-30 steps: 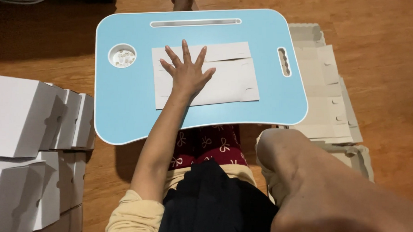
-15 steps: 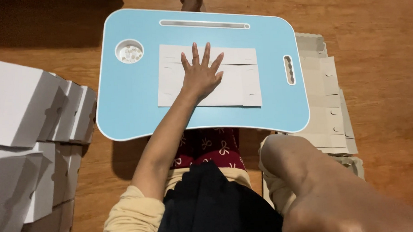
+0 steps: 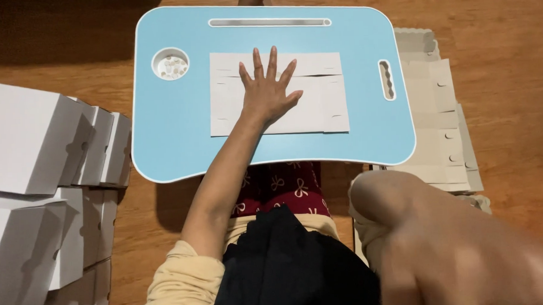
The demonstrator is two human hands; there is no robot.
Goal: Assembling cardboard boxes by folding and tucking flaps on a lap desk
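One flat white cardboard blank [image 3: 317, 94] lies centred on a light blue lap tray [image 3: 175, 138], its long edges running left to right. The left hand [image 3: 268, 92] rests palm down on the left-centre of the blank, all fingers spread and extended, gripping nothing. The right hand [image 3: 467, 254] sits close to the camera at the near right, blurred; whether its fingers are open or closed cannot be told, and no object is visible in it.

Handling assessment: the blank appears to be thin die-cut card, so it is judged light and moderately stiff along its panels but ready to bend at its score lines. A fold line runs across the far part, with slots and tabs near the left and right ends. The smooth tray surface probably lets the sheet slide, so downward palm pressure holds it in place. The tabs and cut edges are the weak points and are likely to crease or tear if pinched hard. The best hold is judged to be along a free long edge or at a corner, with thumb under and fingers over.

A round recess [image 3: 170, 63] at the far left of the tray holds small pale pieces. Assembled white boxes [image 3: 30, 143] stand on the floor at the left. A stack of flat blanks [image 3: 439, 128] lies at the right.
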